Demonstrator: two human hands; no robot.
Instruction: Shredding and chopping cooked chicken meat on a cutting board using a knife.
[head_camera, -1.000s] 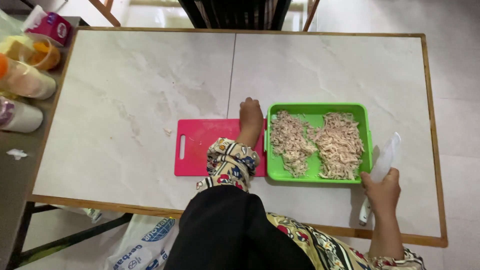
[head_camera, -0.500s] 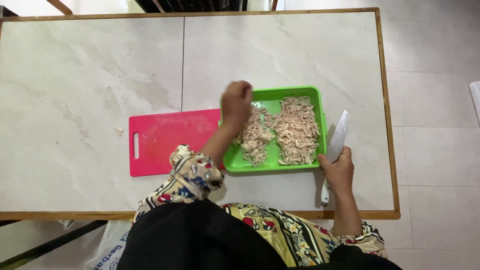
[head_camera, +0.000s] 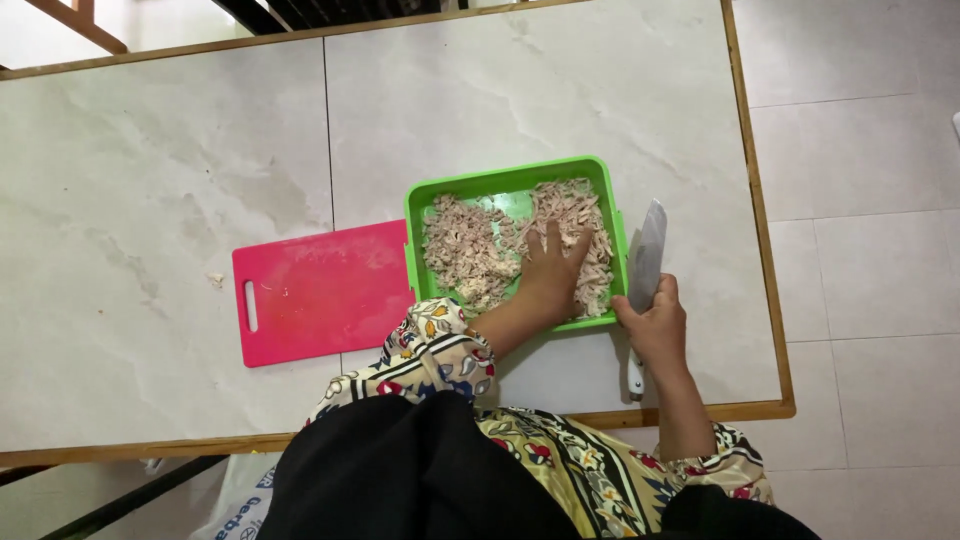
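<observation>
Shredded pale meat (head_camera: 470, 250) is held in a bright green rectangular plastic tray (head_camera: 512, 178), spread over most of its floor, with a bare green patch left near the far rim. The tray is set on a white marble-patterned table with a wooden edge (head_camera: 160, 200), just right of a pink plastic cutting board with a handle slot (head_camera: 320, 292), whose edge it touches. The left hand (head_camera: 552, 272) is laid flat on the shreds inside the tray, fingers spread. The right hand (head_camera: 655, 325) is closed around the handle of a broad steel cleaver (head_camera: 646, 258), whose blade is rested on the table just beside the tray's right wall.
</observation>
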